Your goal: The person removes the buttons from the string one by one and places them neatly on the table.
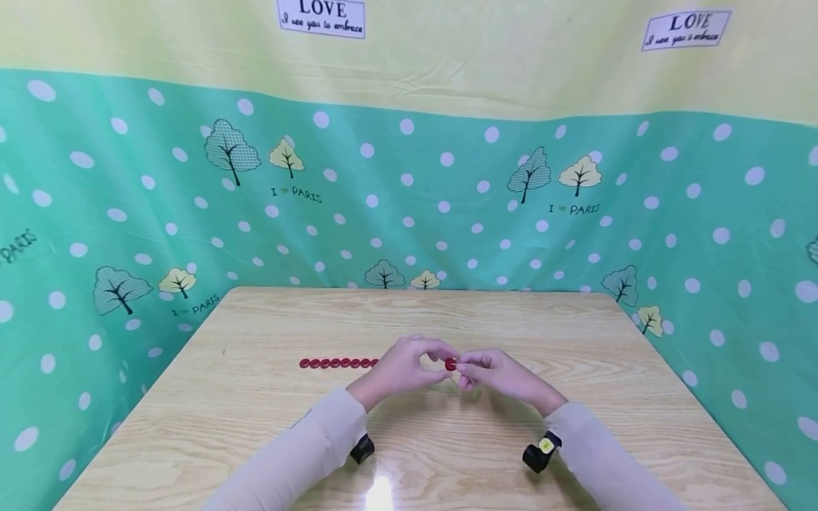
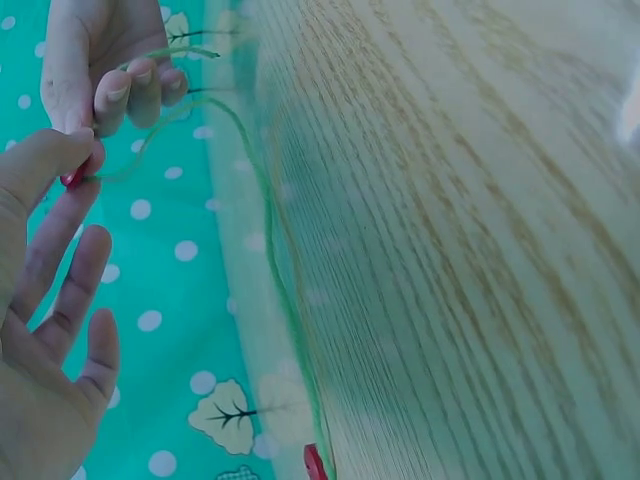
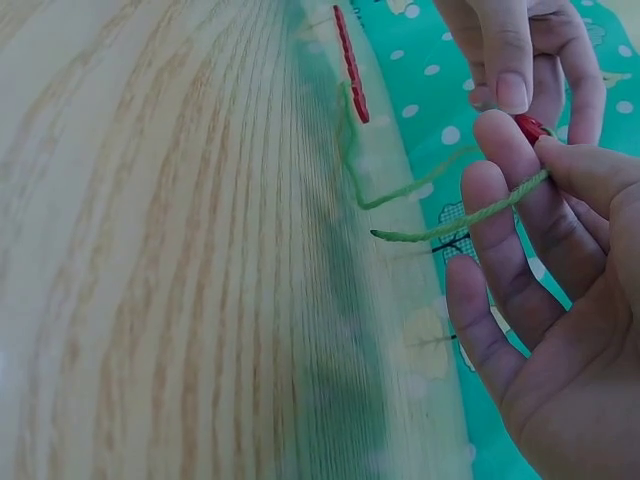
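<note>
My left hand pinches a small round red button between thumb and index finger, above the table. Against it, the thumb and index finger of my right hand pinch a green string close to the button. A dark-tipped end of that string sticks out past the right fingers. From the button, more of the string droops to the tabletop and runs to a row of red buttons. Those lie in a straight line left of the hands; the left hand hides the near end of the row in the head view.
The wooden table has a pale wood grain and a glossy surface. Behind and beside it hangs a green dotted curtain with printed trees. Each wrist bears a small black camera.
</note>
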`<state>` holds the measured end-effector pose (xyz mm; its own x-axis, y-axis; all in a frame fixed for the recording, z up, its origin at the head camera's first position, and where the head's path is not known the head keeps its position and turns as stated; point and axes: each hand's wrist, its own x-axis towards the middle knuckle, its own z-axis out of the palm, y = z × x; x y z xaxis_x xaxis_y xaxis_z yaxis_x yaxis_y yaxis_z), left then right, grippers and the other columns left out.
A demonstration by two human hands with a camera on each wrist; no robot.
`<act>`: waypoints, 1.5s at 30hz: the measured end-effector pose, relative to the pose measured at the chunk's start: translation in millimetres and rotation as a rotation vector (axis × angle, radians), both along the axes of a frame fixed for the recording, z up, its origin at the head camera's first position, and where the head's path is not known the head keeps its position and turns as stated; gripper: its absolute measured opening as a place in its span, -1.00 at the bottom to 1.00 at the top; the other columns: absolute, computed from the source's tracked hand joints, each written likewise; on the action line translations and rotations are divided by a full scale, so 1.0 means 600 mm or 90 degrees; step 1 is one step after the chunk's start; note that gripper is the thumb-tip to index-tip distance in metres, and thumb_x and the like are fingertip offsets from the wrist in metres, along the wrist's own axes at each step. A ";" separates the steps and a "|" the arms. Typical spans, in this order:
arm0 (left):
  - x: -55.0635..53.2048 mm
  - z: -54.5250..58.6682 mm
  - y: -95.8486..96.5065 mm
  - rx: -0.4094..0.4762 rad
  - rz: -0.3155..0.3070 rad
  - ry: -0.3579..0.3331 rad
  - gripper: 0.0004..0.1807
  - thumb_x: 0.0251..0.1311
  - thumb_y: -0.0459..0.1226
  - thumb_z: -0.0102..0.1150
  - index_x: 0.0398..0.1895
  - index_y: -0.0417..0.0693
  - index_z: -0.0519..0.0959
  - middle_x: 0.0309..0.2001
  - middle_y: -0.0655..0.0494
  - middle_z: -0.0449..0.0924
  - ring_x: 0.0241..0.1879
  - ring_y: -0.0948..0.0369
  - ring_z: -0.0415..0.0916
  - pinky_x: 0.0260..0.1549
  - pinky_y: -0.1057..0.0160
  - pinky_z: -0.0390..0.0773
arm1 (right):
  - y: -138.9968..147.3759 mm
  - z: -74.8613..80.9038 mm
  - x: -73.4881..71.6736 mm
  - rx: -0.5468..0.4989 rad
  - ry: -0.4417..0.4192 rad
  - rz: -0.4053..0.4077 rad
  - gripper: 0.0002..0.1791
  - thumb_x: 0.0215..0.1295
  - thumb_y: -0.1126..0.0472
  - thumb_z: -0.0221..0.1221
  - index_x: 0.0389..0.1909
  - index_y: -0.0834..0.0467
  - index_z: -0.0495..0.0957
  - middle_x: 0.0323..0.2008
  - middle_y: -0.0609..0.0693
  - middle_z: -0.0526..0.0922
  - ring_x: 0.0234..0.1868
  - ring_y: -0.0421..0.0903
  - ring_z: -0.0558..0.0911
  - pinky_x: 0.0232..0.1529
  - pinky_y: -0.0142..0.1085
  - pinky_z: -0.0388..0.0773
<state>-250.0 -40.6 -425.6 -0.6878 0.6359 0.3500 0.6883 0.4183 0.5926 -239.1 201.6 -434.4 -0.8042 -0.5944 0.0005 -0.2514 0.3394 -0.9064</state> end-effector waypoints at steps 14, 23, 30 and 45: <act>-0.002 0.005 -0.005 -0.027 0.032 -0.024 -0.74 0.17 -0.12 0.44 -0.05 0.25 0.74 -0.26 0.55 0.66 -0.13 0.14 0.61 -0.14 0.17 0.53 | -0.002 0.001 -0.001 0.014 0.000 -0.010 -0.66 0.55 0.03 0.05 0.03 0.17 0.66 -0.30 0.08 0.72 -0.19 0.05 0.66 0.00 -0.02 0.49; -0.005 0.011 -0.016 -0.023 0.051 -0.018 -0.73 0.16 -0.09 0.45 -0.08 0.12 0.75 -0.28 0.50 0.67 -0.15 0.20 0.62 -0.12 0.17 0.55 | -0.001 0.000 0.000 0.020 0.004 -0.015 -0.60 0.55 0.05 0.06 0.05 0.31 0.61 -0.30 0.08 0.72 -0.22 0.00 0.67 -0.04 -0.08 0.56; -0.009 0.015 -0.030 -0.022 0.058 -0.009 -0.71 0.16 -0.07 0.44 -0.07 0.11 0.75 -0.25 0.49 0.68 -0.16 0.26 0.61 -0.11 0.14 0.54 | 0.001 -0.001 0.002 0.008 0.001 -0.012 -0.61 0.55 0.10 0.06 0.06 0.37 0.58 -0.28 0.13 0.72 -0.19 0.08 0.68 -0.03 -0.08 0.60; -0.023 0.033 -0.077 -0.014 0.107 0.009 -0.78 0.13 -0.05 0.46 -0.15 0.24 0.75 -0.31 0.54 0.66 -0.26 0.44 0.57 -0.19 0.22 0.52 | 0.012 -0.006 0.001 0.007 0.000 -0.020 -0.62 0.57 0.15 0.04 0.09 0.40 0.57 -0.29 0.11 0.71 -0.16 0.08 0.69 -0.07 -0.22 0.63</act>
<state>-263.7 -86.7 -406.0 -0.7800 0.5201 0.3480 0.6160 0.5403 0.5732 -238.3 208.7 -438.0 -0.8225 -0.5687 -0.0063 -0.2404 0.3578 -0.9023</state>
